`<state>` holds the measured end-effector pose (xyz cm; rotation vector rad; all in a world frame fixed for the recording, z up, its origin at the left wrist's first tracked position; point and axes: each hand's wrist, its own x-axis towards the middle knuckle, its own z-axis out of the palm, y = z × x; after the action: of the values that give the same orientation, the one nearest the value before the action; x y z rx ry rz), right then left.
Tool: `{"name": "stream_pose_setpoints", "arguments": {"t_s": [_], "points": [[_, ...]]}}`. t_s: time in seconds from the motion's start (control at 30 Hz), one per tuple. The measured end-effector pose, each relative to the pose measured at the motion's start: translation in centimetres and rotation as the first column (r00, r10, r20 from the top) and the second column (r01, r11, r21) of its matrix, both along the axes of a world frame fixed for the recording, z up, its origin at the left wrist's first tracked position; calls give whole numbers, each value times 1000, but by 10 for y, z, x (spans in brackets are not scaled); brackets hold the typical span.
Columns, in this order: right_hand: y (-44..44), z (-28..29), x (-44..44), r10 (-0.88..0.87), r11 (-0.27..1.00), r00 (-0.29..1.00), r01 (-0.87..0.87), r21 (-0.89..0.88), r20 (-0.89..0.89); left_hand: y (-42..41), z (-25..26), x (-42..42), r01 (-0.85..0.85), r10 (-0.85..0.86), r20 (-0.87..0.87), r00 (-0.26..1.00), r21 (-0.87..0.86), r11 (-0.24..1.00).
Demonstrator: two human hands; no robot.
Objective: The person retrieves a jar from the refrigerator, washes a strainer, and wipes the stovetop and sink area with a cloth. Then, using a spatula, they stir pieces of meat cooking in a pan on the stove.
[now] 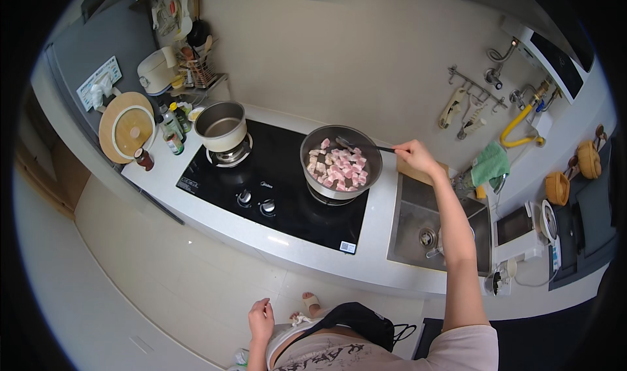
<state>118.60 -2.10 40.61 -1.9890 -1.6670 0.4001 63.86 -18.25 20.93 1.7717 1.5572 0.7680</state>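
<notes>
My right hand (pixel 415 155) grips the dark handle of a spatula (pixel 372 147), reaching in over the right side of a deep pan (pixel 376 167). Its head touches down among cubes of raw-looking pink meat (pixel 338 167), some of them paler at the left. That pan stands on the right burner of a black gas hob (pixel 289 189). My left hand (pixel 261 318) hangs low beside my body, over the floor, with loosely bent fingers and nothing visible in it. On the left burner sits a lidless saucepan (pixel 220 126), its visible inside bare.
Sauce bottles (pixel 171 133), a small jar (pixel 143 159) and a round wooden board (pixel 128 126) stand left of the hob. To the right is a steel sink (pixel 409 224) with a green cloth (pixel 491 164) behind it. Two control knobs (pixel 255 203) face me.
</notes>
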Motion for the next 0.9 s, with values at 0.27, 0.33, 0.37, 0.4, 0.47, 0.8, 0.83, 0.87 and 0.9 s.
{"name": "stream_pose_setpoints", "arguments": {"t_s": [0.27,0.33,0.37,0.4,0.47,0.8,0.83,0.87,0.9], "points": [[-21,20,13,38,999,997,-38,-2,66,-6,-2,-2,-14,14,7,1000,-19,1000],[-34,56,-11,29,998,982,-19,-58,187,-8,-1,-2,-25,26,9,1000,-31,999],[-40,76,-25,25,996,969,-4,-84,246,-8,-1,-2,-28,28,10,1000,-36,999],[-45,93,-35,55,993,958,-23,-117,283,-8,-1,-2,-19,19,9,1000,-36,999],[-48,117,-49,117,982,929,-56,-179,351,-6,-1,1,-2,2,8,1000,-28,1000],[-2,114,-72,366,882,835,-171,-439,410,1,-3,18,65,-65,18,998,-4,998],[-9,114,-78,365,889,840,-188,-417,401,-2,-4,15,50,-50,22,999,-7,999],[-17,114,-75,357,895,850,-193,-403,387,-4,-5,15,43,-43,31,999,-11,999],[-25,114,-69,349,900,860,-196,-389,372,-6,-6,13,49,-49,25,998,-20,999]]}}
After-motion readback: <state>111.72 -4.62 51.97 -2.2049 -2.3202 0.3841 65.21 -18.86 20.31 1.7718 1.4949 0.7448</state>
